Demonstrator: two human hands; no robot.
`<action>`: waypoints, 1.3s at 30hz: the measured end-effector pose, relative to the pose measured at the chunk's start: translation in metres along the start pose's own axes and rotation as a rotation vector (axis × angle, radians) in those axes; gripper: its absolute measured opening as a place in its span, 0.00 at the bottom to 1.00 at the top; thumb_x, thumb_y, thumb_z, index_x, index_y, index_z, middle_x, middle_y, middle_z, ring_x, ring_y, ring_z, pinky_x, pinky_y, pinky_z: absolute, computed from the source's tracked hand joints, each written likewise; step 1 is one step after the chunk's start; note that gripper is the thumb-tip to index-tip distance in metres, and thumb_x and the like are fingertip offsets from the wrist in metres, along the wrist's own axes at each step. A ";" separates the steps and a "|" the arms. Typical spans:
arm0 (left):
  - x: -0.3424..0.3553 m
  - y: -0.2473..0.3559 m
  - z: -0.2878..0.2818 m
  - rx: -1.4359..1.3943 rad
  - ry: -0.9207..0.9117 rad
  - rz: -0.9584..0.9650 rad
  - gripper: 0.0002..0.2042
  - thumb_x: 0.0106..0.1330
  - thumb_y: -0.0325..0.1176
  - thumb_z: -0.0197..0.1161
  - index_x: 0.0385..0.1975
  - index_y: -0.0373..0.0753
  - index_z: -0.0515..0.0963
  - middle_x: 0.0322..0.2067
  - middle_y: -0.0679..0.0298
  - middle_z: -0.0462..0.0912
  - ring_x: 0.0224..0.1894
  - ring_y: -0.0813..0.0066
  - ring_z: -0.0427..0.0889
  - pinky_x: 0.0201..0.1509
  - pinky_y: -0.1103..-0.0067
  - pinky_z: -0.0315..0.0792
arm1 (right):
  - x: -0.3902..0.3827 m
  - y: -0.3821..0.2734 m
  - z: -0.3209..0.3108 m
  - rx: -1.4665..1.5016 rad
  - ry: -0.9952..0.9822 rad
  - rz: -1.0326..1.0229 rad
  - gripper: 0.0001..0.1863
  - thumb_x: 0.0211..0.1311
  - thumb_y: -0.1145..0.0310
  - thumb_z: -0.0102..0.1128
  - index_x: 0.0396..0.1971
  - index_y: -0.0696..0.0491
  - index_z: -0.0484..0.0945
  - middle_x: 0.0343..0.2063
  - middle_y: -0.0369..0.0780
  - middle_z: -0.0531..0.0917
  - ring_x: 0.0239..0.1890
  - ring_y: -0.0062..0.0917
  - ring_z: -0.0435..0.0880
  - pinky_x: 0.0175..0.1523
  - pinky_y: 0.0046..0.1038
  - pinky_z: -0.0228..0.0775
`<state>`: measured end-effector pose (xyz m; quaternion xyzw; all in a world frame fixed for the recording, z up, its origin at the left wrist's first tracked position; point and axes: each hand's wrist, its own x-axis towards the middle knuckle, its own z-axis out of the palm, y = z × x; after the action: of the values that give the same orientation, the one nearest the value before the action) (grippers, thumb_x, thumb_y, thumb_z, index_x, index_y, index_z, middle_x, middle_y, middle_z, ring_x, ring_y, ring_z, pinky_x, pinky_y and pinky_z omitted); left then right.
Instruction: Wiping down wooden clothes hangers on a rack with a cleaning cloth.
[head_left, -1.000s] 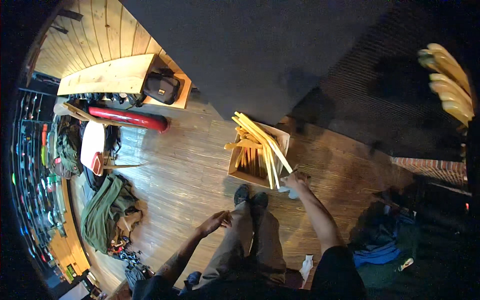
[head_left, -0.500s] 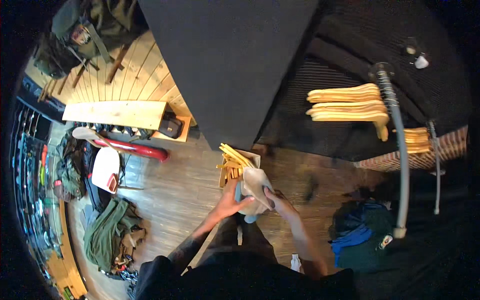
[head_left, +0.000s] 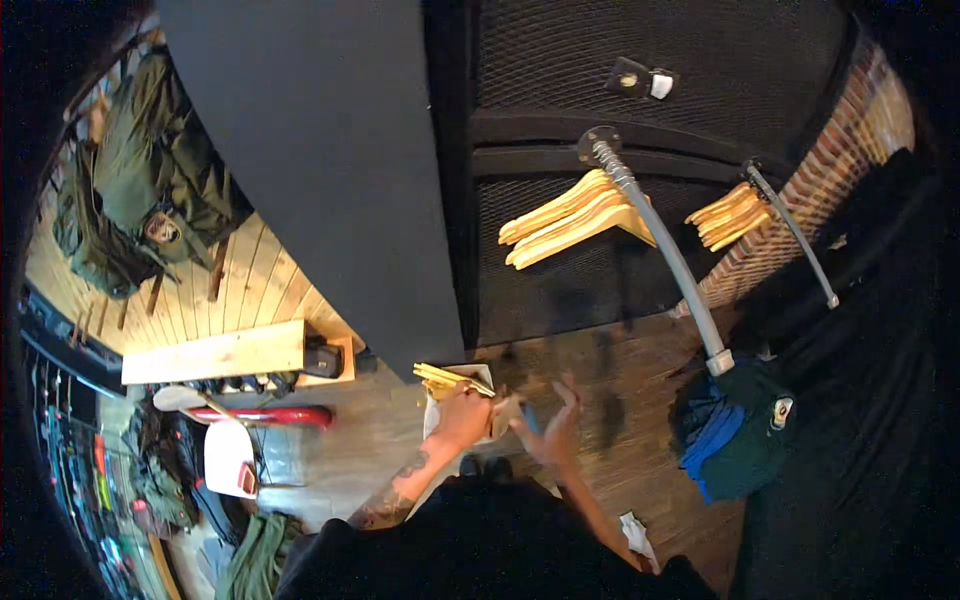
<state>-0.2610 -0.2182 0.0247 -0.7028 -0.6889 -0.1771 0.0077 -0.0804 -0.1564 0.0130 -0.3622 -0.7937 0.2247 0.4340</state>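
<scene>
In front of my body, my left hand is closed, its fingers curled at the edge of a pale beige, cloth-like piece. Just beyond this hand is a box holding wooden hangers, which stick out towards the left. To the right, my right hand has its fingers spread and holds nothing that I can see; motion smears it slightly. A small blue patch beside its fingers is too blurred to name. My hand hides part of the box and the beige piece.
Wooden hangers hang on a grey rail at the right, with a second rail beyond. A dark pillar stands ahead. Dark garments lie at right; a white chair and a wooden bench stand left.
My view has turned to the right and up. The right hand has come off the beige piece and opened, while the left has closed up beside the box.
</scene>
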 end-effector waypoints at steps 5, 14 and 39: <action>0.010 0.017 -0.013 -0.387 -0.396 0.166 0.10 0.62 0.35 0.57 0.41 0.47 0.81 0.29 0.57 0.82 0.36 0.56 0.80 0.46 0.66 0.71 | 0.004 0.003 -0.021 -0.086 -0.509 -0.115 0.42 0.49 0.46 0.67 0.59 0.54 0.61 0.58 0.49 0.68 0.61 0.44 0.64 0.64 0.46 0.52; 0.021 -0.001 -0.025 -0.554 -0.265 0.146 0.11 0.58 0.34 0.61 0.40 0.40 0.81 0.32 0.51 0.82 0.37 0.51 0.80 0.42 0.65 0.72 | -0.007 0.029 -0.009 -0.146 -0.877 0.344 0.24 0.54 0.56 0.61 0.50 0.50 0.75 0.52 0.50 0.74 0.56 0.47 0.69 0.60 0.45 0.61; 0.061 0.017 -0.011 -1.006 -0.474 0.364 0.20 0.59 0.43 0.65 0.46 0.36 0.77 0.40 0.54 0.82 0.43 0.60 0.81 0.46 0.71 0.74 | -0.180 0.258 -0.010 0.326 -0.669 0.771 0.26 0.64 0.53 0.51 0.51 0.59 0.73 0.51 0.43 0.77 0.52 0.33 0.75 0.56 0.33 0.66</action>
<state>-0.2483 -0.1627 0.0549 -0.7476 -0.3714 -0.3160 -0.4509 0.0910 -0.1305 -0.2492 -0.4639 -0.6528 0.5915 0.0940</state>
